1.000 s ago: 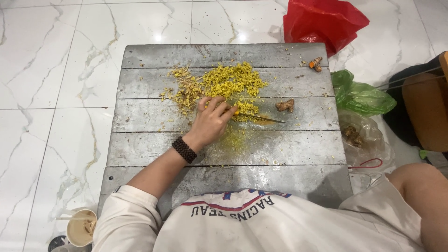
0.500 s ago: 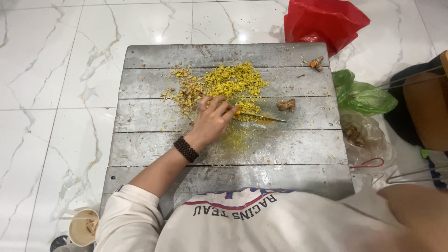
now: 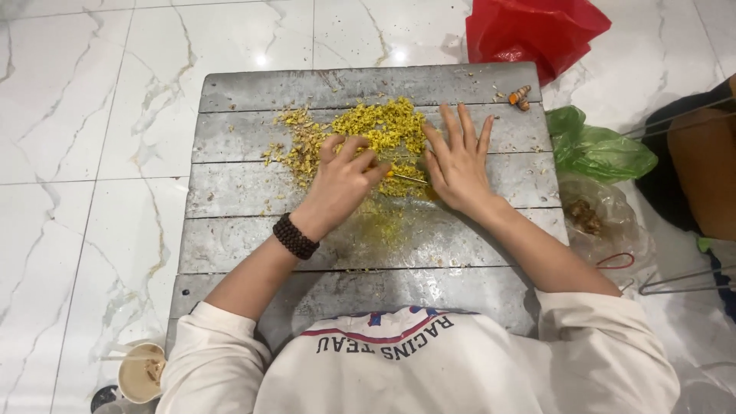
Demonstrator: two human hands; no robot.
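A pile of finely chopped yellow bits (image 3: 383,126) lies on a grey metal slatted board (image 3: 345,84). My left hand (image 3: 337,184), with a dark bead bracelet (image 3: 295,236) on its wrist, is closed around a thin knife (image 3: 406,178) at the pile's near edge. The blade points right, toward my right hand (image 3: 460,161). That hand lies flat on the board with fingers spread, just right of the pile, and hides whatever is under its palm. A small orange-brown root piece (image 3: 520,96) sits at the board's far right corner.
A red plastic bag (image 3: 537,31) lies on the marble floor beyond the board. A green bag (image 3: 598,149) and a clear bag with brown roots (image 3: 586,218) sit to the right. A paper cup (image 3: 140,373) stands at lower left.
My right hand has come into view and settled flat on the board where a brown root piece lay. My left hand has stayed at the pile.
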